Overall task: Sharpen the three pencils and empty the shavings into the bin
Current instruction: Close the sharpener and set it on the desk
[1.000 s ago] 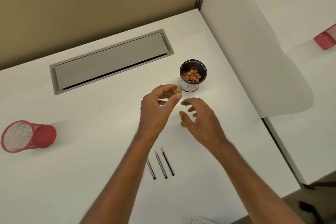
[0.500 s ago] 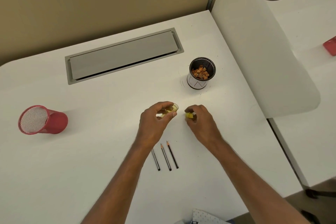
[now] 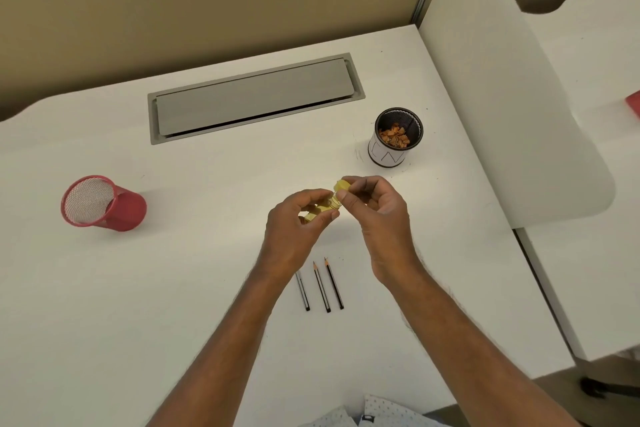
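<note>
Three dark pencils (image 3: 322,284) lie side by side on the white desk, tips pointing away from me, just below my hands. My left hand (image 3: 298,222) grips the clear-and-yellow sharpener body (image 3: 323,206). My right hand (image 3: 377,215) pinches the small yellow sharpener cap (image 3: 343,185) right against the body's end. The black mesh bin (image 3: 398,135) with a white label stands at the upper right, orange-brown shavings inside it, apart from both hands.
A red mesh cup (image 3: 104,204) lies on its side at the left. A grey cable hatch (image 3: 256,97) is set into the desk at the back. A white partition panel (image 3: 502,97) borders the desk on the right.
My left hand drew back from the bin toward me with the sharpener body. My right hand picked the yellow cap off the desk and brought it up against the body.
</note>
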